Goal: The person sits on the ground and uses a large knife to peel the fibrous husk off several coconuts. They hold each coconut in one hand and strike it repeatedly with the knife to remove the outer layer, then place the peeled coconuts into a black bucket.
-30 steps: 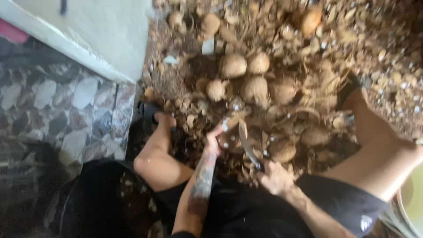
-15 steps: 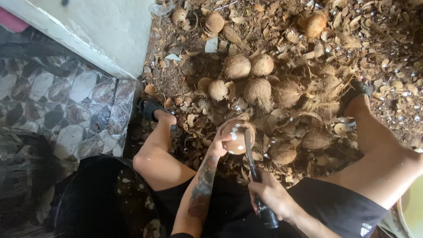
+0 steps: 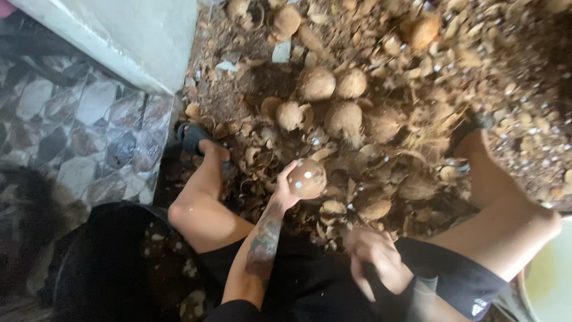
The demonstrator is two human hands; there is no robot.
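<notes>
My left hand (image 3: 288,189) holds a round brown peeled coconut (image 3: 307,178) up in front of me, between my knees. My right hand (image 3: 374,257) is drawn back close to my lap, fingers closed on the dark handle of a knife (image 3: 411,298); its blade is blurred and mostly out of view. Several husked coconuts (image 3: 342,116) lie in a heap on the ground just beyond the held one, among brown husk fibres and shell scraps.
My bare legs spread to either side, the left foot in a dark sandal (image 3: 193,137). A pale concrete wall base (image 3: 137,42) and patterned tiled floor (image 3: 89,125) lie to the left. A pale bowl rim (image 3: 551,280) shows at the bottom right.
The right hand has pulled the knife down and back from the coconut toward my lap. The left hand keeps the coconut raised, shifted slightly.
</notes>
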